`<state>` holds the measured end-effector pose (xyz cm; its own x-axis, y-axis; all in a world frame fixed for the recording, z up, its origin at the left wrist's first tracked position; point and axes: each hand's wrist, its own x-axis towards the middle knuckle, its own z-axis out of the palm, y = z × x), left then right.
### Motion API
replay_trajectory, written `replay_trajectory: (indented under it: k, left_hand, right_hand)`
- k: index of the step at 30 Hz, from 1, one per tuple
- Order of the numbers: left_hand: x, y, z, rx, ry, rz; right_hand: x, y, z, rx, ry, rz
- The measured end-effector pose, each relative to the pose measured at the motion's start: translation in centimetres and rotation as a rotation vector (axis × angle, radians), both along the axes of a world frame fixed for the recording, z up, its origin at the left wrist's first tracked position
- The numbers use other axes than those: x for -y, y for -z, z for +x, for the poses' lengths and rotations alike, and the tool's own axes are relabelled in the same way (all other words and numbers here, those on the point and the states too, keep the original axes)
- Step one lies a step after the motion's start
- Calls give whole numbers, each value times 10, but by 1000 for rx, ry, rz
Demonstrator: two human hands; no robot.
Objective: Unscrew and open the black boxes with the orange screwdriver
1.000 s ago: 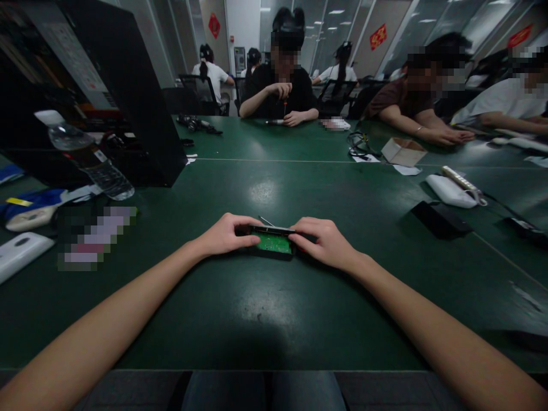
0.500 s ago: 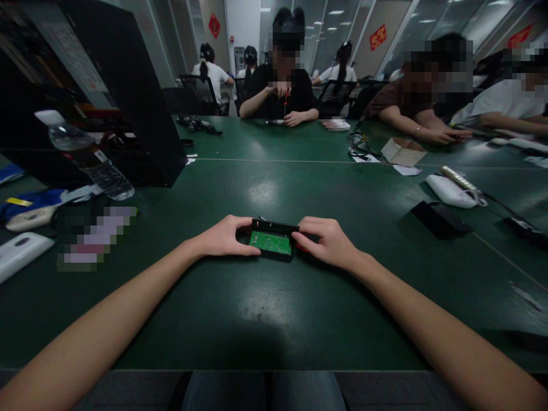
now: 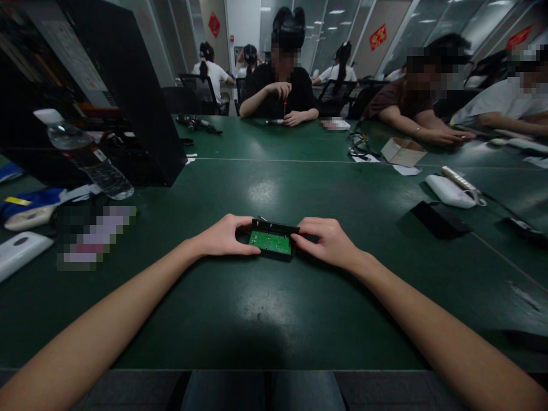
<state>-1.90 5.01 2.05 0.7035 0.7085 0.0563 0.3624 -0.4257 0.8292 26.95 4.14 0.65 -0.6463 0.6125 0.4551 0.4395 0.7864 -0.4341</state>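
A small black plastic case (image 3: 276, 255) lies on the green table in front of me, with a green circuit board (image 3: 270, 242) inside it. Its far side, or a raised cover, stands up behind the board; I cannot tell which. My left hand (image 3: 226, 236) grips the left end, thumb along the near edge and fingers behind. At the right end, my right hand (image 3: 323, 240) pinches the far right corner between thumb and fingers. A thin light-coloured tip shows just behind the case, mostly hidden.
Left stand a tall black cabinet (image 3: 145, 103), a tilted water bottle (image 3: 88, 154) and a white device (image 3: 25, 256). To the right are a black box (image 3: 440, 220), a white pouch-like object (image 3: 451, 191), an open carton (image 3: 402, 153) and cables (image 3: 359, 145). Several people sit around the table.
The case and my left hand stay in place. My right thumb has shifted slightly, and a red bit beneath that hand no longer shows. The person opposite has lowered their head and hand slightly.
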Motion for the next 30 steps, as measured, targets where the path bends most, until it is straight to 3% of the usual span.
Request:
replay_trajectory:
  k: [30]
  left_hand:
    - [0, 10, 2, 63, -57, 5]
  right_hand:
    - [3, -1, -1, 56, -3, 19]
